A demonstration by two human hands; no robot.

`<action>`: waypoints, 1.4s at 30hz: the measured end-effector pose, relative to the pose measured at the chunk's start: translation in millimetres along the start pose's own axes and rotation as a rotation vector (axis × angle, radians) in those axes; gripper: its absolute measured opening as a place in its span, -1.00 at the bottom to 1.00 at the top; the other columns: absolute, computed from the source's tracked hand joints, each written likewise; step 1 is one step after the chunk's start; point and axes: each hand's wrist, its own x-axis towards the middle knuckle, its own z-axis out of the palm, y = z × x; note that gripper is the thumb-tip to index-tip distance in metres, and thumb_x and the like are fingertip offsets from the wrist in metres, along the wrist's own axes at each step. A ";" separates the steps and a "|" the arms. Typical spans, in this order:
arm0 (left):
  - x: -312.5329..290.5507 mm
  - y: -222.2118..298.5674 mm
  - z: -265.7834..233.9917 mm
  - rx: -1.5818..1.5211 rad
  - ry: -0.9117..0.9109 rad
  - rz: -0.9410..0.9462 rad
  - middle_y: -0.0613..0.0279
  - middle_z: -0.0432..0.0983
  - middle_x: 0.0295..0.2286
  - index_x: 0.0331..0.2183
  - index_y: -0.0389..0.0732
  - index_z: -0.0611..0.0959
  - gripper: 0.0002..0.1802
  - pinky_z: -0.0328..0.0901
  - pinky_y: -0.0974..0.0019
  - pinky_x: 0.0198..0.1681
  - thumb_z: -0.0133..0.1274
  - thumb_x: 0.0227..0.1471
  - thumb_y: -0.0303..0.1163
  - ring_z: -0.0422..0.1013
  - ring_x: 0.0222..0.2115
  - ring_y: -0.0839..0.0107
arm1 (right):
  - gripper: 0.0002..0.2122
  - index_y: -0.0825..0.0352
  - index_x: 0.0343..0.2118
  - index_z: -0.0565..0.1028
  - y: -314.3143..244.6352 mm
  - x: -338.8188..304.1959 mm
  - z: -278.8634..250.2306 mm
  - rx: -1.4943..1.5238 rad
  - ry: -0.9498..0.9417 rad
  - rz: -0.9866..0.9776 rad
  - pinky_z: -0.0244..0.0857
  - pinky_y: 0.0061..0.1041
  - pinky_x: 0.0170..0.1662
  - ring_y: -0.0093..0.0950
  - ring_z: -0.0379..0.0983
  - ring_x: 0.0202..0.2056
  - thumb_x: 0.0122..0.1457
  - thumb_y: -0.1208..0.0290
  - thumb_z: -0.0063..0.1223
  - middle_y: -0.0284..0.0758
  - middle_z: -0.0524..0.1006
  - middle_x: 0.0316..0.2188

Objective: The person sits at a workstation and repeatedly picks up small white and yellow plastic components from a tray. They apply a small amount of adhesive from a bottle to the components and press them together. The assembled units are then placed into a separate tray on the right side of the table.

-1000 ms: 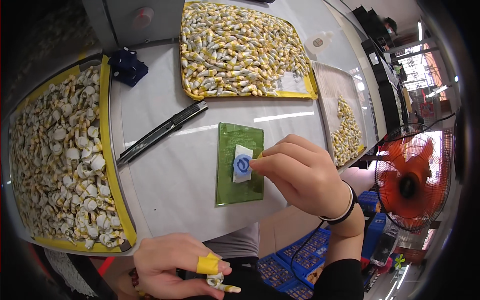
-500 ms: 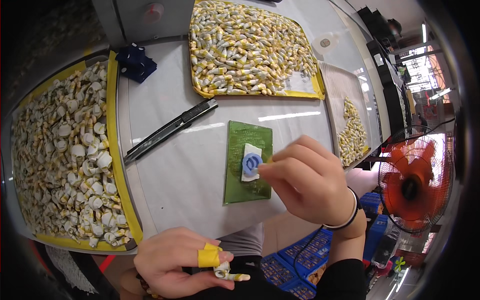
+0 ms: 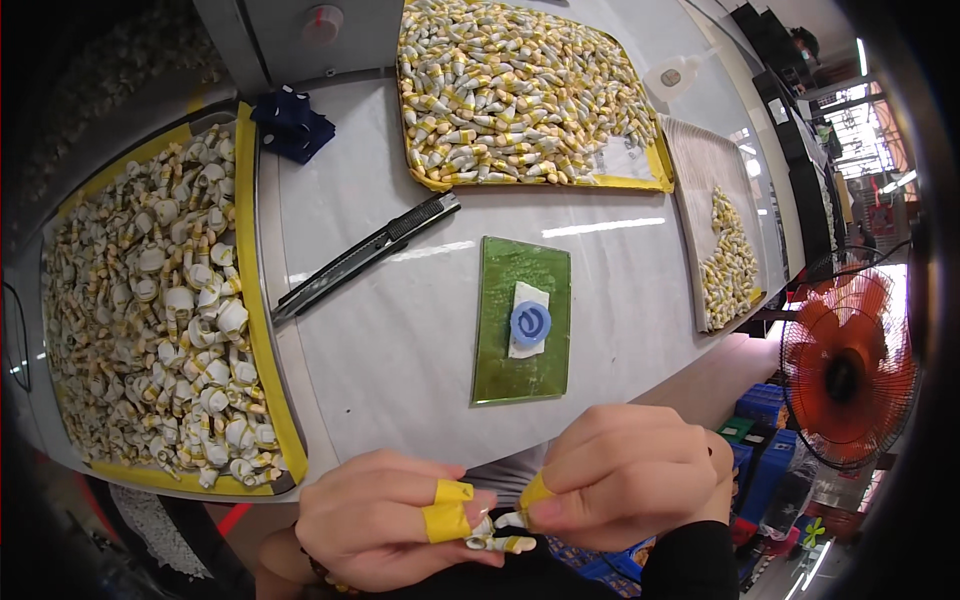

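My left hand (image 3: 385, 525) is closed at the lower edge, pinching a small white figure part with yellow bands and a peach-coloured tip (image 3: 515, 545). Yellow tape wraps two of its fingers. Beside it, my right hand (image 3: 630, 480) has thumb and index finger together on a small white curved piece (image 3: 512, 520), held against or very near the figure part; I cannot tell whether they touch. Yellow tape also shows on a right finger. Beyond the hands lies a green rectangular plate (image 3: 500, 375), carrying a white pad (image 3: 535, 295) with a round blue cap (image 3: 530, 323) on it.
A tray edged in yellow (image 3: 262, 350), heaped with white parts, stands at left. Another tray (image 3: 540, 186) of slim banded pieces sits at the back. A cloth-lined tray (image 3: 690, 180) is at right. A black box cutter (image 3: 365, 252) lies between; an orange fan (image 3: 840, 370) stands far right.
My right hand has come from the blue cap on the green plate down to my left hand, bringing the small piece to the figure part. The view has shifted slightly.
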 end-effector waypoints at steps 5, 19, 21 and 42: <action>6.5 0.6 -3.7 0.063 -0.136 0.027 0.32 0.58 -0.44 -0.38 -0.22 0.66 -0.64 0.45 0.38 -0.33 0.39 -0.34 -0.38 0.50 -0.44 0.38 | -0.86 0.40 -0.57 0.48 5.9 1.6 -0.7 0.044 -0.070 -0.077 0.40 -0.51 -0.53 -0.39 0.47 -0.57 -0.16 0.69 0.26 -0.25 0.53 -0.55; 11.7 13.4 2.6 0.070 0.049 0.131 0.04 0.54 -0.46 -0.40 -0.35 0.60 -0.69 0.42 0.25 -0.37 0.30 -0.34 -0.60 0.50 -0.45 0.10 | -0.88 0.47 -0.53 0.47 4.9 7.8 -5.6 0.077 -0.161 -0.128 0.42 -0.48 -0.49 -0.33 0.47 -0.53 -0.13 0.71 0.22 -0.18 0.52 -0.51; 12.1 13.8 2.5 0.076 0.041 0.130 0.05 0.54 -0.46 -0.40 -0.34 0.60 -0.69 0.42 0.25 -0.37 0.30 -0.34 -0.59 0.50 -0.44 0.10 | -0.88 0.47 -0.53 0.47 5.4 6.7 -5.2 0.079 -0.154 -0.132 0.42 -0.48 -0.48 -0.33 0.47 -0.53 -0.13 0.70 0.22 -0.17 0.52 -0.51; 14.2 -3.2 -6.3 -0.121 -0.380 -0.293 0.21 0.56 -0.46 -0.32 -0.31 0.63 -0.65 0.37 0.40 -0.40 0.31 -0.23 -0.41 0.51 -0.46 0.35 | -0.79 0.30 -0.49 0.57 10.8 -8.6 -3.5 0.112 -0.005 -0.069 0.30 -0.56 -0.49 -0.46 0.41 -0.52 -0.26 0.56 0.37 -0.34 0.53 -0.49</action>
